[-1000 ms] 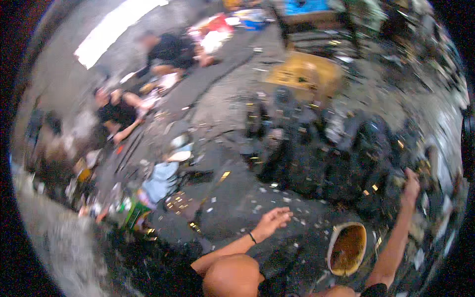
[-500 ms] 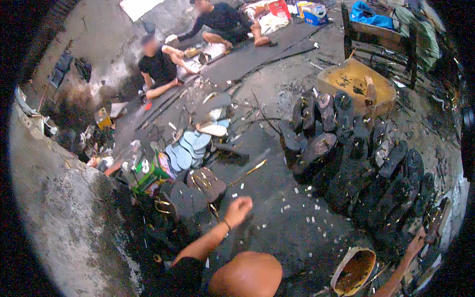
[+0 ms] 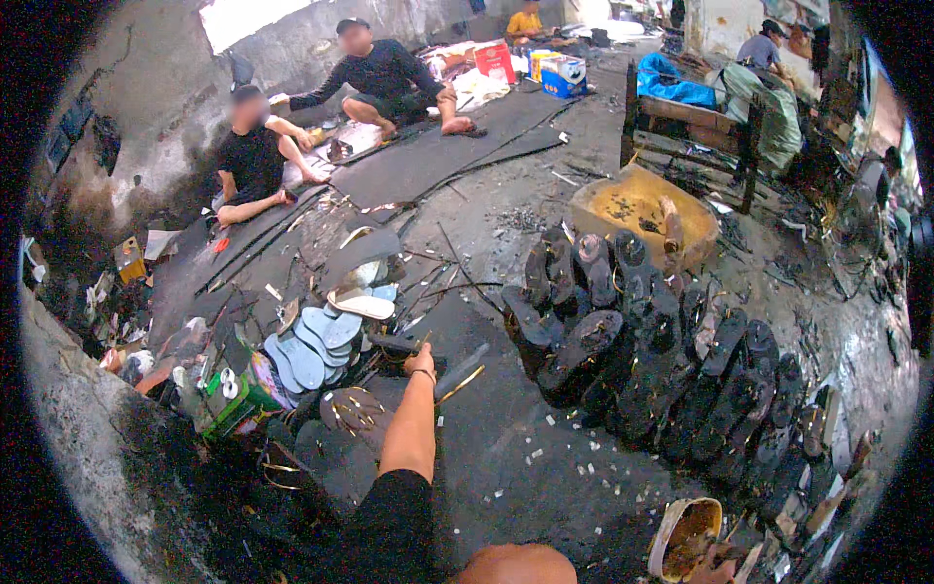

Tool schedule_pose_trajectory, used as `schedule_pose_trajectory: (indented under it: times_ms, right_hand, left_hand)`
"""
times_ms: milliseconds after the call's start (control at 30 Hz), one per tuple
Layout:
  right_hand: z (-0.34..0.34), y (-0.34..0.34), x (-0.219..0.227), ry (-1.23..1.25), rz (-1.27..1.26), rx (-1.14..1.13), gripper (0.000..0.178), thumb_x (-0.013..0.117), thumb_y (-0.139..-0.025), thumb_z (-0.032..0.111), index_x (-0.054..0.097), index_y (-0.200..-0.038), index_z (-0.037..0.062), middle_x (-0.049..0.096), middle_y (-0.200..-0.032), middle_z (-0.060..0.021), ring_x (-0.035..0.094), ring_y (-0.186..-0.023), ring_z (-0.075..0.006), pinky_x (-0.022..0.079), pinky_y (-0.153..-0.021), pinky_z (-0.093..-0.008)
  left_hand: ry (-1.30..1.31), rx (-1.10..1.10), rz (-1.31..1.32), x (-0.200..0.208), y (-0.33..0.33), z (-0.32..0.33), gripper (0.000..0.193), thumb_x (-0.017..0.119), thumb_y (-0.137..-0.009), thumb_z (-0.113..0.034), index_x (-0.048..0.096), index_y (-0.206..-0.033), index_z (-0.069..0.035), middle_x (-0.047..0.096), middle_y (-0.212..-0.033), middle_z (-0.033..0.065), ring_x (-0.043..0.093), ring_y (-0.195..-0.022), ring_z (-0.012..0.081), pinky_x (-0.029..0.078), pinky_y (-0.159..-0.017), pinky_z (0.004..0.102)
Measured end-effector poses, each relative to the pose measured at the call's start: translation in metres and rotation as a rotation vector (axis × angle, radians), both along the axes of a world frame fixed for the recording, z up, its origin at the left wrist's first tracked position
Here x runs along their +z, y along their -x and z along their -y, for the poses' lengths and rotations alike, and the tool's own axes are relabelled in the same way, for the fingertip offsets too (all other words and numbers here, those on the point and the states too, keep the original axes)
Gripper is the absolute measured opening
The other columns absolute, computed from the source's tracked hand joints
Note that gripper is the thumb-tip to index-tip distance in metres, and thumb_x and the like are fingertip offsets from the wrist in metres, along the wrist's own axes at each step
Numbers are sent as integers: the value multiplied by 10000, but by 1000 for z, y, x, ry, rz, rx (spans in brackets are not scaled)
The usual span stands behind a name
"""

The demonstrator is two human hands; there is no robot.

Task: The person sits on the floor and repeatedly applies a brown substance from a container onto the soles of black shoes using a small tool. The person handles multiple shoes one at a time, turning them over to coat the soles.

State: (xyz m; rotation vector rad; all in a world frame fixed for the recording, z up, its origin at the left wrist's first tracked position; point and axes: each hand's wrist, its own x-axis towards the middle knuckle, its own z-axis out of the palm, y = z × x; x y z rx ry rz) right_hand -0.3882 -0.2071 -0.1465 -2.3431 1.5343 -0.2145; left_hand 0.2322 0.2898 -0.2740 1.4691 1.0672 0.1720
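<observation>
My left hand [image 3: 421,360] is stretched forward, its fingers closed at the near end of a dark flat piece [image 3: 397,344], possibly a sole. What they grip is too small to make out. Pale blue soles [image 3: 313,343] lie overlapped just left of it, and a dark sandal with gold straps [image 3: 355,414] lies nearer me. To its right a thin stick [image 3: 460,384] rests on the dark mat. At the bottom right, my right hand [image 3: 718,566] is partly in view beside an oval tub [image 3: 671,540] with brown residue inside; its fingers are unclear.
Rows of dark sandals [image 3: 671,360] stand on the right, in front of a stained yellowish container [image 3: 632,204] and a wooden chair [image 3: 691,117]. A green box [image 3: 243,394] is at the left. Two people in black [image 3: 251,165] sit by the back wall; others are farther off.
My left hand has reached forward to the dark piece beside the blue soles. My right hand has moved back from the right-hand sandals toward the tub. The view has tilted up and shifted right.
</observation>
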Motion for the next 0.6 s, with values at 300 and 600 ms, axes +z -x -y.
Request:
schedule_pose_trajectory:
  times_ms: [300, 600]
  right_hand:
    - [-19, -3, 21, -22, -114, 5, 411, 677, -915, 331, 619, -1146, -3, 656, -1082, -160, 626, -974, -264, 479, -888, -418]
    - [-43, -19, 20, -127, -156, 124, 451, 671, -908, 382, 623, -1173, 21, 669, -1088, -182, 644, -976, -287, 482, -878, -446]
  left_hand:
    - [-309, -695, 545, 34, 136, 35, 175, 627, -719, 24, 606, -877, -48, 634, -905, 94, 598, -845, 256, 471, -804, 409]
    - [-383, -1893, 383, 31, 412, 30, 686, 621, -861, -382, 448, -1439, -54, 478, -1454, 183, 514, -1121, 365, 403, -1010, 418]
